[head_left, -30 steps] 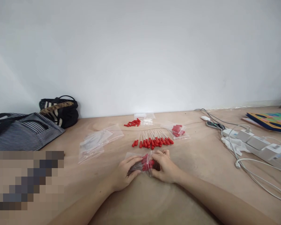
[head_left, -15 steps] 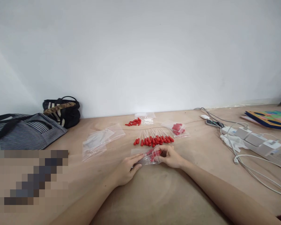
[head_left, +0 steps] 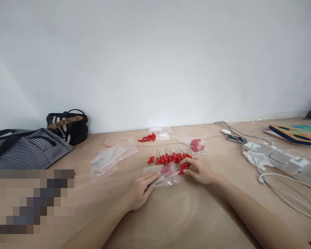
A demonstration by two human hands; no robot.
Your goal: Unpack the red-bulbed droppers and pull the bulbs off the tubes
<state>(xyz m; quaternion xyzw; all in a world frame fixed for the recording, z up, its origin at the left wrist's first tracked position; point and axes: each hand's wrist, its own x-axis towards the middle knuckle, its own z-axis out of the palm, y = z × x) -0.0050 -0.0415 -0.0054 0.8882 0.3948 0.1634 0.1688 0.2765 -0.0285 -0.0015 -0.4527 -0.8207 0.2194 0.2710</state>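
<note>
Since half a second earlier, the right hand [head_left: 200, 171] has been moved rightward off the clear bag [head_left: 168, 182]; small red pieces [head_left: 184, 167] are gripped between its thumb and curled fingers. On the bench [head_left: 171, 216], the bag is covered by the half-bent left hand [head_left: 140, 187]; whether it is pinched cannot be told.

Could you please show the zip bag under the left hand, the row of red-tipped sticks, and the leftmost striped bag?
Zip bag [head_left: 167, 181]: head view, clear plastic near its middle.
Red-tipped sticks [head_left: 170, 159]: head view, one red tip.
Striped bag [head_left: 28, 150]: head view, striped side.
</note>
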